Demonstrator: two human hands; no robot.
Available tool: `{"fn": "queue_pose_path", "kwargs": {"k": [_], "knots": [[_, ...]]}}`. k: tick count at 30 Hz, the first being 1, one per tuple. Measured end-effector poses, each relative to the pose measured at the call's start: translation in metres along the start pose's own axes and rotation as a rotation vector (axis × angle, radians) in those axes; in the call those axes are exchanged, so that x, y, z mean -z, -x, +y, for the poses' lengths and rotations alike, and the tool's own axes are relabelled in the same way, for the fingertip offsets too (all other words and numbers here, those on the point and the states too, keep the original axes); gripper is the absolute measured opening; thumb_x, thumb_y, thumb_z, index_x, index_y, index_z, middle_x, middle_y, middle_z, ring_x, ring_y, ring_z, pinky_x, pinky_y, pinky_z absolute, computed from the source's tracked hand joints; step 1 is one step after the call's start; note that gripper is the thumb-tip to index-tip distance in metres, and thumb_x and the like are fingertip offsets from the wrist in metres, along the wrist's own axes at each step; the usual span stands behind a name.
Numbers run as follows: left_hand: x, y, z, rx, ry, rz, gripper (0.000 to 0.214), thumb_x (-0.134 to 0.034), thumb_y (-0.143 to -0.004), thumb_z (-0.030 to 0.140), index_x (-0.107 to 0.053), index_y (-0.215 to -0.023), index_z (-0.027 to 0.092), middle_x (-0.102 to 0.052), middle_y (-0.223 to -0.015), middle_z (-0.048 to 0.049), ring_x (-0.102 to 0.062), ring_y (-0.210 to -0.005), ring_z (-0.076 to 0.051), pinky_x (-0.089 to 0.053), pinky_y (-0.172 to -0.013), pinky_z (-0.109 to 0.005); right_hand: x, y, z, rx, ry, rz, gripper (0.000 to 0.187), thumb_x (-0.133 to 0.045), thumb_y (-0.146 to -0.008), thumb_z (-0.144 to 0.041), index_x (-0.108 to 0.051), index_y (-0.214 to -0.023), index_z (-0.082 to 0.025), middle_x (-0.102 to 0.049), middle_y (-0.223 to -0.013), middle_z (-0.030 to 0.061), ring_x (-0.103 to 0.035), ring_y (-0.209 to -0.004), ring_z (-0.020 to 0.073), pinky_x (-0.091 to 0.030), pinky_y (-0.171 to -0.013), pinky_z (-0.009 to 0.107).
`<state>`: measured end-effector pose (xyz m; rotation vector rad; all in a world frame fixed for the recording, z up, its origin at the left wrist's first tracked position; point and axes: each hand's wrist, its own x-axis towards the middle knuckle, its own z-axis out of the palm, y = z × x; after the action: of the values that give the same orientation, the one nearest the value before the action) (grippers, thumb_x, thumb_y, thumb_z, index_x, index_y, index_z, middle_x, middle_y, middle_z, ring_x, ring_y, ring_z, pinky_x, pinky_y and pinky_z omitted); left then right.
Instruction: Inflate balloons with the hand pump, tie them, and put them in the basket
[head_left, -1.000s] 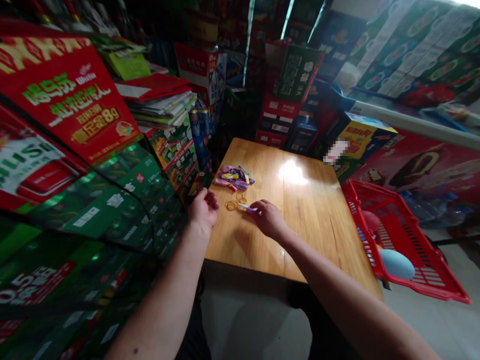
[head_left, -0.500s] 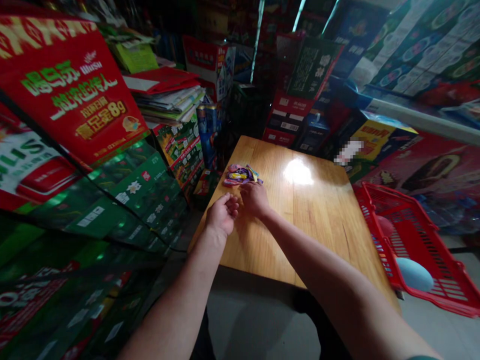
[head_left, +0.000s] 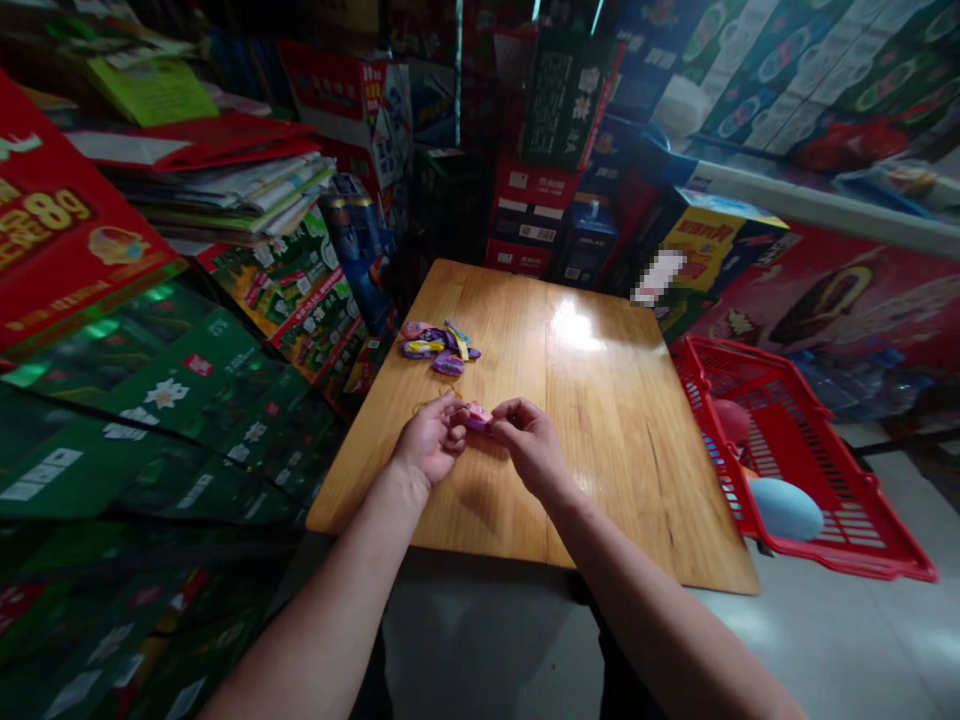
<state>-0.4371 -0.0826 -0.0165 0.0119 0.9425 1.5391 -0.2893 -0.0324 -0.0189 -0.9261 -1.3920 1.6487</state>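
Pink deflated balloon (head_left: pixel 478 416), soft and slippery, pinched between left hand (head_left: pixel 429 441) and right hand (head_left: pixel 531 447), best gripped at its neck, near the balloon heap (head_left: pixel 439 348) on the counter (head_left: pixel 607 480).

The left hand (head_left: pixel 429 438) and right hand (head_left: pixel 531 447) meet over the wooden tabletop (head_left: pixel 615 480), both pinching a small pink item (head_left: pixel 478 416). A heap of shiny pink, purple and yellow pieces (head_left: pixel 439 348) lies just beyond them, toward the left edge. A red plastic basket (head_left: pixel 697 370) sits past the right edge.
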Motion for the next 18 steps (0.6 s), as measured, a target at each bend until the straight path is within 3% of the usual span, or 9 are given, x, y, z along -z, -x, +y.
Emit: {"fn": "queue_pose_path", "kwargs": {"k": [3,5,9,12,15,18], "knots": [[-0.011,0.0,-0.018,-0.376,-0.313,0.063,0.021,-0.074,-0.083,0.028,-0.066,-0.096,0.014,-0.061,-0.068,0.0007,-0.042,-0.045,-0.004,-0.028,-0.041,-0.016,0.026,0.007,-0.003,-0.022,-0.143,0.014,0.009,-0.071,-0.073,-0.018,-0.064,-0.078,-0.02,-0.063,-0.071,-0.0022,-0.059,-0.066,0.0121,-0.045,-0.066,0.026],[-0.016,0.001,-0.027,-0.522,-0.484,0.011,0.031,-0.078,-0.079,0.028,-0.068,-0.106,0.017,-0.067,-0.084,-0.0023,-0.05,-0.053,-0.006,-0.038,-0.049,-0.018,0.041,0.01,-0.004,-0.055,-0.241,-0.008,0.009,-0.07,-0.073,-0.017,-0.063,-0.078,-0.02,-0.066,-0.072,-0.0012,-0.06,-0.066,0.0128,-0.046,-0.066,0.026],[-0.026,0.004,-0.044,-0.39,-0.765,-0.226,0.05,-0.078,-0.076,0.025,-0.067,-0.124,0.02,-0.071,-0.096,-0.006,-0.058,-0.061,-0.012,-0.043,-0.055,-0.024,0.063,0.012,-0.009,-0.1,-0.37,-0.089,0.01,-0.071,-0.073,-0.017,-0.064,-0.078,-0.021,-0.07,-0.075,0.0003,-0.063,-0.068,0.0142,-0.047,-0.068,0.028],[-0.034,0.005,-0.054,-0.34,-0.903,-0.358,0.036,-0.076,-0.079,0.027,-0.072,-0.114,0.019,-0.071,-0.089,-0.0053,-0.062,-0.073,-0.016,-0.045,-0.062,-0.025,0.076,0.013,-0.013,-0.104,-0.441,-0.112,0.01,-0.072,-0.072,-0.015,-0.065,-0.078,-0.021,-0.07,-0.076,-0.0003,-0.064,-0.068,0.014,-0.048,-0.069,0.028],[-0.04,0.005,-0.059,-0.321,-0.951,-0.396,0.016,-0.072,-0.085,0.032,-0.075,-0.089,0.017,-0.067,-0.078,-0.0037,-0.058,-0.07,-0.015,-0.042,-0.061,-0.025,0.086,0.012,-0.014,-0.114,-0.521,-0.099,0.012,-0.072,-0.072,-0.014,-0.066,-0.079,-0.021,-0.07,-0.074,-0.0002,-0.063,-0.067,0.0129,-0.047,-0.067,0.026],[-0.04,0.004,-0.058,-0.238,-0.882,-0.343,0.019,-0.074,-0.084,0.034,-0.073,-0.088,0.016,-0.065,-0.074,-0.0021,-0.049,-0.058,-0.01,-0.035,-0.052,-0.023,0.096,0.01,-0.013,-0.128,-0.544,-0.077,0.011,-0.072,-0.071,-0.014,-0.066,-0.079,-0.021,-0.07,-0.073,0.0005,-0.061,-0.065,0.013,-0.045,-0.062,0.025]]}}
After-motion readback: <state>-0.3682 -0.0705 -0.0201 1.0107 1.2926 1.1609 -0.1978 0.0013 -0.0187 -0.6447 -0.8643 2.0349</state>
